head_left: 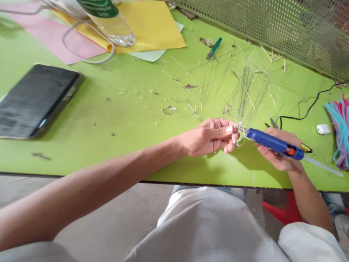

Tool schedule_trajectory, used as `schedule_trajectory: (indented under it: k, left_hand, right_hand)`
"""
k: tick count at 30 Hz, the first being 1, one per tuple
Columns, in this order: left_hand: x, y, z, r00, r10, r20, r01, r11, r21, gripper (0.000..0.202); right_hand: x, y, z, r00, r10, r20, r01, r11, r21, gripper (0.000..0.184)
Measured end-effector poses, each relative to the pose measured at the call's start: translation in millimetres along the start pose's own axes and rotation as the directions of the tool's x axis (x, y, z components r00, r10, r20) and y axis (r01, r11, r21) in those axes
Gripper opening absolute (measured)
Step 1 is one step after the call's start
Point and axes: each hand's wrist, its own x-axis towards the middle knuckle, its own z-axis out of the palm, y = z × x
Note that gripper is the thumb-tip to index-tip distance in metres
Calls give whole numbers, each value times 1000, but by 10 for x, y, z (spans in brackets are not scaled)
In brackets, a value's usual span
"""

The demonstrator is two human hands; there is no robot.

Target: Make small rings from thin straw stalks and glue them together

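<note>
My right hand (278,154) is wrapped round a blue glue gun (272,143) with an orange trigger, its nozzle pointing left. A clear glue stick (323,166) sticks out of its back end. My left hand (209,137) is closed in a pinch on a thin loop of white wire (236,136), which it holds right at the gun's tip. Both hands hover just above the front part of the green table (122,120).
A black phone (35,100) lies at the left. Pink and yellow paper sheets (152,25), a clear bottle (111,22) and a grey cable sit at the back. Thin glue strands (245,87), a green pen (214,48), colourful pipe cleaners (339,127) and a mesh panel (272,25) are at the right.
</note>
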Motion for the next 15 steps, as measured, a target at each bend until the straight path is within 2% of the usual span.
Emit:
schedule_trajectory:
  k: [10, 15]
  left_hand:
    - [6, 0, 2, 999, 31, 14, -31, 1000, 0, 24]
    - [3, 15, 36, 999, 36, 9, -35, 998, -44, 22]
  right_hand:
    - [13, -40, -39, 999, -14, -41, 16, 998, 55, 7]
    - [-24, -33, -110, 994, 58, -93, -55, 998, 40, 2]
